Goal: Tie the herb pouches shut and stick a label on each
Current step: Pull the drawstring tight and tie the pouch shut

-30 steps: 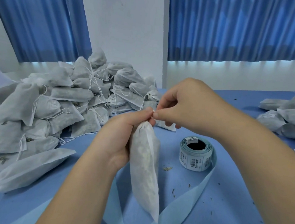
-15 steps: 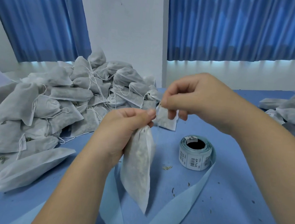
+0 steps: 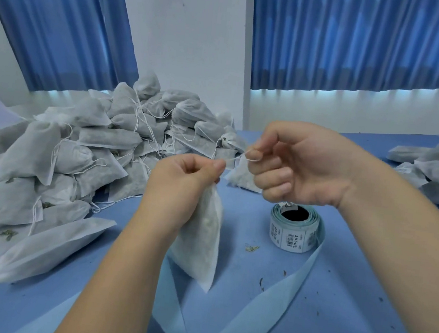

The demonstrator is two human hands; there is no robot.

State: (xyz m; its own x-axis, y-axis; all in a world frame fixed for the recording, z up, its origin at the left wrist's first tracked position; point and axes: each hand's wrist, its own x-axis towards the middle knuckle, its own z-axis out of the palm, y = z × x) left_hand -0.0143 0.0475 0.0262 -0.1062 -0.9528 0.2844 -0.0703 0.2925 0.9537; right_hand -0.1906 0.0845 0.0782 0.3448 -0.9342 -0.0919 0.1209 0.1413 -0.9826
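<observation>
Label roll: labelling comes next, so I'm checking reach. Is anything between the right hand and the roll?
Nothing visible. The label roll stands on the table just below the right hand, which pinches the drawstring of the pouch that the left hand grips.

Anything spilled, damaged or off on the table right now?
Yes, minor: dried herb flakes lie loose on the blue table, by the label roll and in front of the pouch pile, so some filling has spilled. The roll's empty backing strip trails toward the near edge. The held pouch and its drawstring look intact.
</observation>
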